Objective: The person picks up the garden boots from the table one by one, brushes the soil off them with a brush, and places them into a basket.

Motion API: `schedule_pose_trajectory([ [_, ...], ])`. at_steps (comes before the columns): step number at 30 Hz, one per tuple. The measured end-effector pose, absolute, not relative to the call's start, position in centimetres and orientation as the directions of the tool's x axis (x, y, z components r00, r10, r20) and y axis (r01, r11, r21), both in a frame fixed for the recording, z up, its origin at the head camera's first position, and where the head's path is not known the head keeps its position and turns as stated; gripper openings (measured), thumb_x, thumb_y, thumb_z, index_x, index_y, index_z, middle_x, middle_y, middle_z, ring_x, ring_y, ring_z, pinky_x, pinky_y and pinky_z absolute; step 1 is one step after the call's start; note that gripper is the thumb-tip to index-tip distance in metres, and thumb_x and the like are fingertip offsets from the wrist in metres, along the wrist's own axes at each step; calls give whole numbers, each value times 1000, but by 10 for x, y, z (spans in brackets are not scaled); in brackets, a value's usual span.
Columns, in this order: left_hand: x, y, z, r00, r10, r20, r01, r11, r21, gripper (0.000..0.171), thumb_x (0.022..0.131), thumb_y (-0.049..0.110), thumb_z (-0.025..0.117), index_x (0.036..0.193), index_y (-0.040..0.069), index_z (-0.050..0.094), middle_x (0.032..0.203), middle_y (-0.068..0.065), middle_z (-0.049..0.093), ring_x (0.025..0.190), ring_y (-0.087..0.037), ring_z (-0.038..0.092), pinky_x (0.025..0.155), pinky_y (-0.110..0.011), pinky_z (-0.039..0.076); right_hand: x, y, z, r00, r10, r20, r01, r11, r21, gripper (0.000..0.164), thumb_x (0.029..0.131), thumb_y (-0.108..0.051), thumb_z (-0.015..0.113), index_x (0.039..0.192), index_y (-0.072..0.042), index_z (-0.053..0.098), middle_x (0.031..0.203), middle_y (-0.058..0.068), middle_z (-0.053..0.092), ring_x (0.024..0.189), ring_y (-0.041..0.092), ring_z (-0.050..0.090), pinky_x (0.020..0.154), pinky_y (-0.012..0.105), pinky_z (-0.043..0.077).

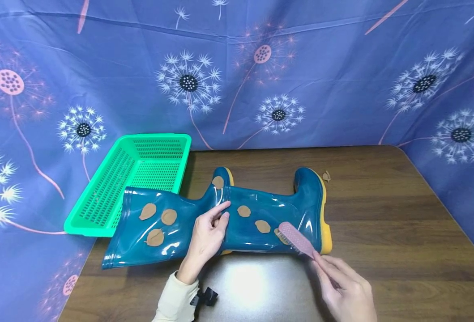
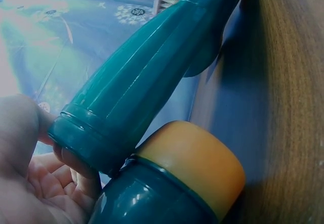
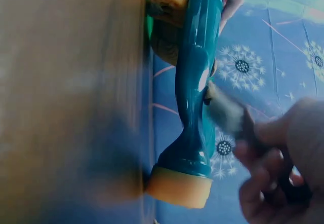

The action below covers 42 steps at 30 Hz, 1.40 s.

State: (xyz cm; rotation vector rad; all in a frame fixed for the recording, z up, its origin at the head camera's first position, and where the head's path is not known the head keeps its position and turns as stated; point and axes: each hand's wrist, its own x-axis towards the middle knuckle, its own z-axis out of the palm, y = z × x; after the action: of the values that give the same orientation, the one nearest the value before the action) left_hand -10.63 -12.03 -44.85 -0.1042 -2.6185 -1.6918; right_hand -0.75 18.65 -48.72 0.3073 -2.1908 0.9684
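Two teal rubber boots with yellow soles lie on their sides, the cuff of the right boot [image 1: 275,208] resting over the foot end of the left boot [image 1: 184,228]. My left hand [image 1: 207,235] holds the right boot by its cuff, thumb on one side and fingers curled at the rim. My right hand [image 1: 343,284] grips the handle of a pink brush [image 1: 295,235], its bristles down against a brown patch near the right boot's ankle. More flat brown patches, such as one mid-shaft patch [image 1: 262,226], stick to both boots. In the right wrist view the brush [image 3: 227,113] is blurred.
A green plastic basket [image 1: 73,229] stands at the back left, partly behind the left boot's shaft. A small brown scrap [image 1: 326,175] lies on the wooden table [image 1: 402,223] beyond the right boot's toe. Blue dandelion-print cloth hangs behind and at both sides.
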Motion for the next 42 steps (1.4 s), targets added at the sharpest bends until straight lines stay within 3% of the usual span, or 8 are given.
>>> schedule_pose_trajectory([
  [4, -106, -120, -450, -998, 46, 44, 59, 407, 912, 38, 110, 17, 59, 147, 16, 66, 63, -1, 48, 52, -13, 46, 47, -22, 33, -10, 186, -488, -679, 62, 731, -523, 658, -541, 43, 102, -42, 71, 100, -1, 86, 89, 10, 80, 81, -7, 69, 70, 4, 53],
  [9, -107, -120, -451, -998, 41, 49, 61, 398, 916, 37, 110, 17, 58, 146, 15, 66, 63, -2, 47, 52, -13, 46, 47, -23, 33, -8, 185, -483, -736, 49, 676, -454, 704, -545, 47, 103, -48, 66, 102, -6, 86, 90, 5, 81, 81, -9, 70, 72, 4, 53],
  [13, -107, -119, -451, -998, 44, 51, 64, 399, 915, 37, 110, 17, 59, 146, 15, 67, 63, -1, 47, 52, -13, 46, 47, -23, 33, -6, 183, -480, -754, 64, 653, -424, 712, -559, 18, 89, -17, 87, 102, -5, 86, 91, 7, 81, 78, -6, 70, 69, 4, 53],
  [17, -107, -118, -450, -998, 42, 51, 63, 401, 914, 37, 110, 17, 59, 146, 15, 66, 63, -1, 48, 52, -13, 46, 47, -22, 33, -5, 183, -479, -768, 48, 639, -423, 711, -562, 35, 70, 7, 90, 102, -6, 86, 92, 6, 81, 77, -5, 70, 69, 5, 53],
  [26, -107, -118, -450, -998, 48, 48, 63, 401, 914, 37, 110, 17, 58, 147, 15, 66, 63, -1, 48, 52, -12, 46, 47, -22, 33, -7, 187, -482, -736, 53, 675, -472, 674, -568, 14, 87, -10, 87, 100, -5, 86, 90, 8, 81, 81, -10, 70, 66, 5, 53],
  [30, -108, -118, -450, -997, 54, 53, 70, 402, 913, 37, 110, 17, 58, 147, 15, 66, 63, -1, 47, 52, -12, 46, 47, -22, 34, -8, 188, -483, -706, 96, 702, -435, 723, -536, 28, 98, -32, 78, 100, -5, 87, 89, 7, 81, 79, -11, 67, 67, 3, 51],
  [36, -107, -119, -449, -997, 50, 55, 71, 404, 912, 37, 110, 17, 58, 146, 14, 66, 62, 0, 47, 51, -12, 46, 47, -22, 33, -8, 186, -486, -695, 71, 716, -478, 698, -533, 41, 101, -42, 73, 97, -3, 86, 88, 9, 81, 77, -7, 70, 67, 4, 52],
  [42, -106, -119, -450, -997, 59, 54, 74, 421, 904, 36, 110, 16, 58, 145, 14, 66, 63, 0, 48, 52, -12, 47, 48, -22, 34, -5, 185, -488, -676, 158, 720, -419, 721, -551, 35, 98, -35, 78, 95, -1, 86, 85, 11, 79, 72, -11, 64, 61, 3, 47],
])
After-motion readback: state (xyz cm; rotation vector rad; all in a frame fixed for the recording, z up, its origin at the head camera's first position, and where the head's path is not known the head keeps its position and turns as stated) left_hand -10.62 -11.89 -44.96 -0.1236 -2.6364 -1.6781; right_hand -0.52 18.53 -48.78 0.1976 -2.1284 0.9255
